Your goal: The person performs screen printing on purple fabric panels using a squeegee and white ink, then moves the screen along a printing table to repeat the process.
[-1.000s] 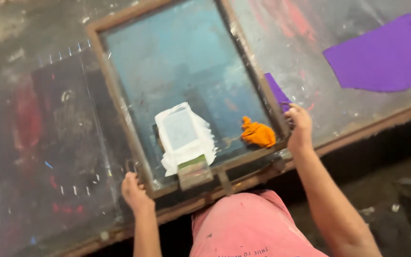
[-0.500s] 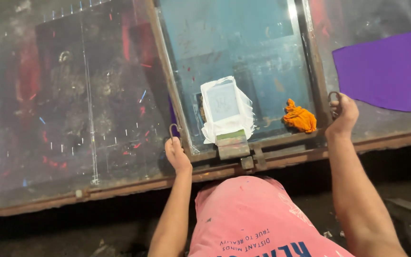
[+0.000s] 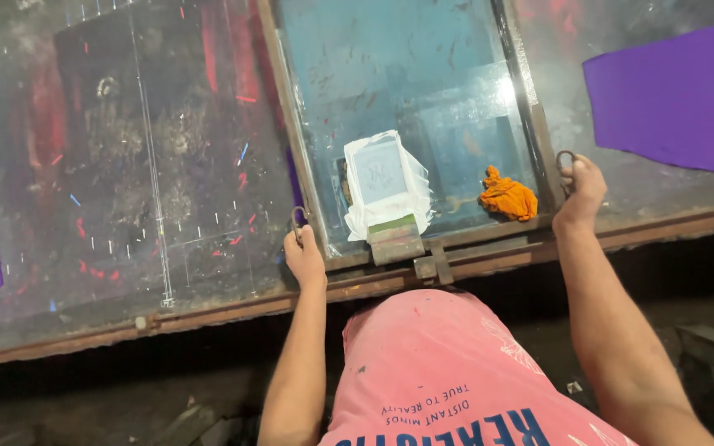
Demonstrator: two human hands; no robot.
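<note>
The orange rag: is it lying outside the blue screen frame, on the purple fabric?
No, the orange rag lies inside the blue screen frame, apart from the purple fabric.

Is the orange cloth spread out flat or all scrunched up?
Scrunched up. The orange cloth sits in a lumpy, wrinkled heap inside the blue screen frame, near the right hand.

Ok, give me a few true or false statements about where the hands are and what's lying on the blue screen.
1. The left hand holds a ring handle at the frame's corner. True.
2. The right hand grips the orange rag. False: it holds the other ring handle; the rag lies apart on the screen.
3. A white-wrapped squeegee lies on the screen. True.
4. Green fabric lies at right. False: purple fabric.
</note>
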